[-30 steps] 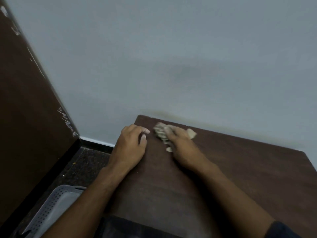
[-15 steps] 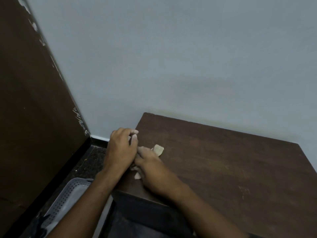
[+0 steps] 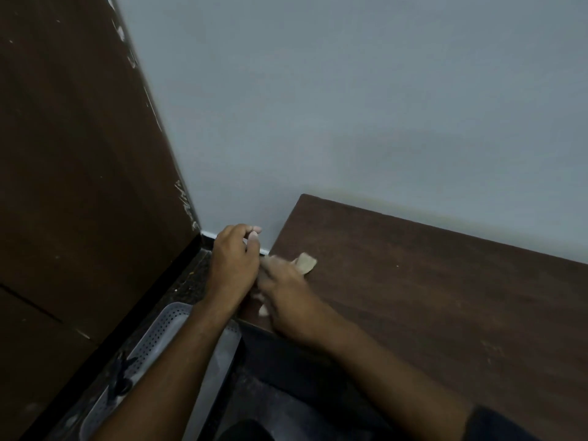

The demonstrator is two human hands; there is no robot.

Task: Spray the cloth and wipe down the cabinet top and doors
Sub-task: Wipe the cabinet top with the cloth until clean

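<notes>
A small beige cloth point(image 3: 306, 262) lies bunched on the dark brown cabinet top point(image 3: 429, 297), near its front left corner. My right hand point(image 3: 286, 297) holds the cloth against the wood; the hand is blurred, and cloth pokes out past the fingers and under the palm. My left hand point(image 3: 232, 262) hovers just off the cabinet's left edge, touching my right hand. Its fingers are loosely curled, the thumb meets the fingertips, and it holds nothing I can see. The cabinet's dark front point(image 3: 270, 351) drops away below my right wrist. No spray bottle is in view.
A tall brown panel point(image 3: 79, 186) stands to the left, meeting the pale grey wall point(image 3: 350, 106) behind the cabinet. On the dark floor between panel and cabinet sits a grey perforated basket point(image 3: 159, 338) with a black object point(image 3: 119, 374) in it.
My right hand dragged the cloth from the back left corner forward to the front left corner. My left hand slid off the top to beside the left edge. The camera tilted left.
</notes>
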